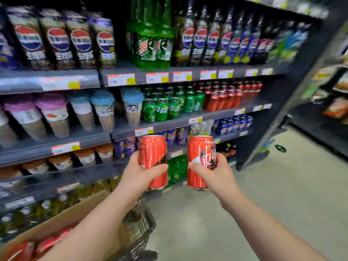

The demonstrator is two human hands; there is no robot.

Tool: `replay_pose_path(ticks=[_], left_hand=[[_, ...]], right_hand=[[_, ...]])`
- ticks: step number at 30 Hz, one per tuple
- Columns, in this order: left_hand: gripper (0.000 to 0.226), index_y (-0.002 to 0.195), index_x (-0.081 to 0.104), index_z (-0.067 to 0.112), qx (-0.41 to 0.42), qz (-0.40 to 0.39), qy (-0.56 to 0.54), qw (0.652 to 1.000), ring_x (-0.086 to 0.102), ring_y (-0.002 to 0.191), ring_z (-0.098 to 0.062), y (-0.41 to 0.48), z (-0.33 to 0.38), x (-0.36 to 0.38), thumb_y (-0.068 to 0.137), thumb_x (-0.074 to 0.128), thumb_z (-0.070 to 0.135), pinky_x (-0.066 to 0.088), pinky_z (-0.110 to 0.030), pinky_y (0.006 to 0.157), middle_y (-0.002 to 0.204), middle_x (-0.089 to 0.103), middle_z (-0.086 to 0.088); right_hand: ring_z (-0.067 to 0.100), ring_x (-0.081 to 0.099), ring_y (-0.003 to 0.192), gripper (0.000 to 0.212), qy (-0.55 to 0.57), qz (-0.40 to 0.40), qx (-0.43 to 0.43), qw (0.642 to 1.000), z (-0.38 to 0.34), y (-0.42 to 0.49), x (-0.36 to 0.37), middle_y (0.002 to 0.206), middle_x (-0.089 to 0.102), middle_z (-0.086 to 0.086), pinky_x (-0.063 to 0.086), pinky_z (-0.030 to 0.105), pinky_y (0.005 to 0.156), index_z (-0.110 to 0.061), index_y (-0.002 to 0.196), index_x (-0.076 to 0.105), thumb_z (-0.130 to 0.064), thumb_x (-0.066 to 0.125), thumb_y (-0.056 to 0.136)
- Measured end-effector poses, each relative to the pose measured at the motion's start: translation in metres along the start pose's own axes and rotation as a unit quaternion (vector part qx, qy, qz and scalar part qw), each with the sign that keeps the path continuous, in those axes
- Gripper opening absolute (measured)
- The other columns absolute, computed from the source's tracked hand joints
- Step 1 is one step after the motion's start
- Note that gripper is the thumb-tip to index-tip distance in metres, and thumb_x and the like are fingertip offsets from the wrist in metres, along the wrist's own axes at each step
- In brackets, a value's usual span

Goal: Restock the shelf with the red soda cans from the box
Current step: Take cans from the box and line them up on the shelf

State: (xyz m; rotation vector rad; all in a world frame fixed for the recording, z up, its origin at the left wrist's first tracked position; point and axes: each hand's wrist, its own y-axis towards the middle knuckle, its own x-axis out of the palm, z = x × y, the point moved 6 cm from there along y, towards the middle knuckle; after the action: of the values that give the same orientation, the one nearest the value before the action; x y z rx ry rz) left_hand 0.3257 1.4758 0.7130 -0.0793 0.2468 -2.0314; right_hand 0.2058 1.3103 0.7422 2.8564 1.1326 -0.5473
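Outstretched left hand (139,174) and right hand (213,176), grips clamped round upright red cans (153,153)

One wide-angle view from the person's head looks forward and down an aisle. The shelf (90,139) runs from near left to far right; floor (282,194) lies right. Close at centre, left hand (140,175) grips left can (152,149), right hand (218,174) right can (196,147); box (75,213) near left.
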Motion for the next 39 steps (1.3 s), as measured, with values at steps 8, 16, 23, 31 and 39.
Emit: replay_pose_path(ticks=[8,16,23,31,39], left_hand=[[0.053,0.092,0.05,0.027,0.025,-0.127,-0.036,0.991,0.066,0.069,-0.009,-0.066,0.033,0.193,0.051,0.083,0.024,0.052,-0.021,0.052,0.093,0.063,-0.001],[0.062,0.089,0.05,0.032,0.037,-0.207,0.001,0.978,0.065,0.088,-0.021,-0.093,0.065,0.304,0.034,0.077,0.036,0.054,-0.041,0.082,0.094,0.064,0.002],[0.054,0.098,0.05,0.03,0.051,-0.238,-0.008,0.97,0.063,0.08,-0.013,-0.055,0.082,0.376,0.048,0.072,0.028,0.046,-0.024,0.055,0.093,0.063,0.002],[0.072,0.12,0.044,0.026,0.054,-0.28,-0.016,0.958,0.063,0.084,-0.016,0.051,0.109,0.481,0.06,0.083,0.025,0.049,-0.02,0.054,0.1,0.062,-0.001],[0.076,0.116,0.048,0.021,0.041,-0.298,-0.009,0.954,0.068,0.085,-0.025,0.143,0.119,0.573,0.046,0.079,0.028,0.055,-0.027,0.054,0.101,0.065,-0.009]], right_hand=[[0.007,0.058,0.077,0.043,0.035,0.127,0.005,0.991,0.035,-0.037,-0.22,0.085,0.056,-0.01,0.048,0.027,0.07,-0.025,0.1,0.043,-0.023,0.077,0.073],[0.002,0.057,0.077,0.043,0.062,0.18,0.012,0.982,0.06,-0.043,-0.331,0.087,0.057,-0.012,0.043,0.02,0.061,-0.026,0.103,0.047,-0.024,0.077,0.072],[0.01,0.061,0.085,0.053,0.083,0.196,0.021,0.977,0.07,0.005,-0.376,0.094,0.06,-0.007,0.051,0.031,0.073,-0.026,0.106,0.046,-0.028,0.081,0.066],[0.008,0.06,0.08,0.05,0.071,0.248,0.014,0.966,0.067,0.123,-0.446,0.092,0.059,-0.007,0.049,0.022,0.06,-0.022,0.112,0.045,-0.021,0.077,0.073],[0.009,0.061,0.078,0.05,0.089,0.262,0.039,0.96,0.086,0.234,-0.494,0.096,0.061,-0.001,0.044,0.013,0.04,-0.02,0.113,0.047,-0.019,0.077,0.073]])
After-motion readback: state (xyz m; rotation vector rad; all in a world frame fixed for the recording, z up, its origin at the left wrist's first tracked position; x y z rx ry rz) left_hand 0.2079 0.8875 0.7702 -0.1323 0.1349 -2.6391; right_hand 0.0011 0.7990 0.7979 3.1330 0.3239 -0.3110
